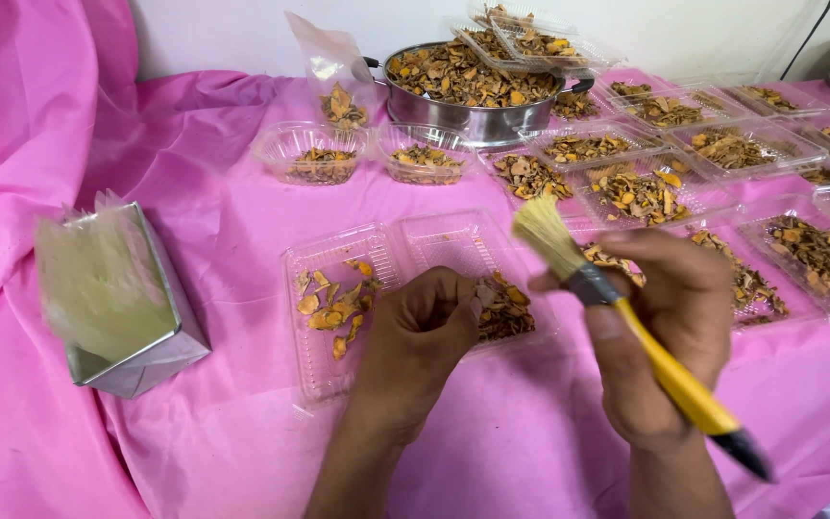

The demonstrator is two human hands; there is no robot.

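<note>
Brush [626,317] gripped in right hand [670,336]; left hand [420,332] pinches dried slices [503,308] over open clamshell tray [338,375] — fragile, may crumble or spill onto bench [530,432]

A paintbrush with a yellow handle, dark metal ferrule and pale bristles [626,327] slants across the right of the view, bristles up and to the left, black handle tip low and right. An open clear plastic hinged clamshell tray [338,365] lies flat on the pink cloth (both halves up), holding dried orange-brown root slices [330,309] scattered thinly in the left half, heaped in the right.
</note>
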